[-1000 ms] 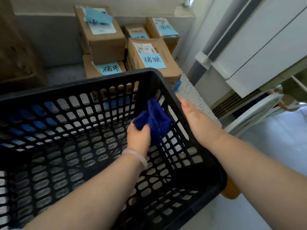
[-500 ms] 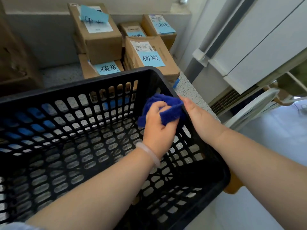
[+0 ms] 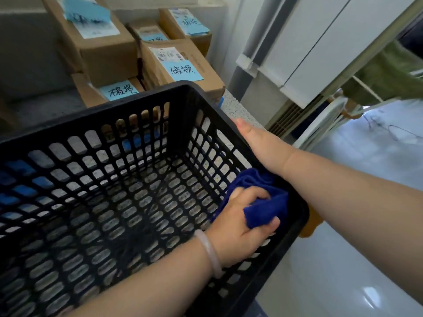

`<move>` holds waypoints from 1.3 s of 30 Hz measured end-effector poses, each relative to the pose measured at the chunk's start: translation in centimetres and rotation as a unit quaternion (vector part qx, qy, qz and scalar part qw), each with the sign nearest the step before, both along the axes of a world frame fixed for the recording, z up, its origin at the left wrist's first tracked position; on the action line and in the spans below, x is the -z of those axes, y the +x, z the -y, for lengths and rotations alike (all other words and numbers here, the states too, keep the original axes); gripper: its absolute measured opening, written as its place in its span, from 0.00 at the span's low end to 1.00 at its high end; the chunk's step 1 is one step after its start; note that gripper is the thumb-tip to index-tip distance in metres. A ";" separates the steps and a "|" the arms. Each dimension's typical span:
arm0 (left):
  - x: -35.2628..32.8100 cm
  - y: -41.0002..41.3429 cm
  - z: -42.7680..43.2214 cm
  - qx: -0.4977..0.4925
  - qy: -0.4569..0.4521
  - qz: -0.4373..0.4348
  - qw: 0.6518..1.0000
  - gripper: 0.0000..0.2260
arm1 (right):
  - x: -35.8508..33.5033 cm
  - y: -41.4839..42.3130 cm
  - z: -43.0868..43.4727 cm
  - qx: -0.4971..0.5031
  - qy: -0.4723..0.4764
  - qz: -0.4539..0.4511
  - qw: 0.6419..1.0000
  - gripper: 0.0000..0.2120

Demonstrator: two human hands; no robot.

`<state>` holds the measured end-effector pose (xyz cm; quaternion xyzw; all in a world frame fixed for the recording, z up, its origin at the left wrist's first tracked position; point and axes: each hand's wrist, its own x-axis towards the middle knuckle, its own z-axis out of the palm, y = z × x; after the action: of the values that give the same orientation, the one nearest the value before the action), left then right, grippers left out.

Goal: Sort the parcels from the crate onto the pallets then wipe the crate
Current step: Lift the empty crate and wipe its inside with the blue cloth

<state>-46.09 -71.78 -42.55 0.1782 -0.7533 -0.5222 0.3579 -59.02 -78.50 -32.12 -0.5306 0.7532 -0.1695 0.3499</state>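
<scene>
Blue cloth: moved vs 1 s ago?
Yes. The left hand has dragged the blue cloth along the right wall of the crate, away from its far right corner, toward the person and lower down the wall.

Single head view, looking forward-down, close over crate (image 3: pixel 137 106); parcels (image 3: pixel 109 49) beyond.

L hand (image 3: pixel 238 223) w/ blue cloth (image 3: pixel 267 209) is now lower and nearer the person on the crate (image 3: pixel 137 104) right wall. It sits just under the R wrist, no longer up by the R hand (image 3: pixel 258 143) grip on the rim.
</scene>
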 end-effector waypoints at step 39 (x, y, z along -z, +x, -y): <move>0.1 -0.3 -1.2 0.044 0.382 0.085 0.919 0.43 | 0.4 0.2 -0.4 -0.021 -0.040 -0.066 0.997 0.22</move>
<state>-46.37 -70.58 -42.62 0.3112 -0.5314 -0.7684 0.1741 -58.85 -78.11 -32.48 -0.5703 0.7558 -0.1567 0.2811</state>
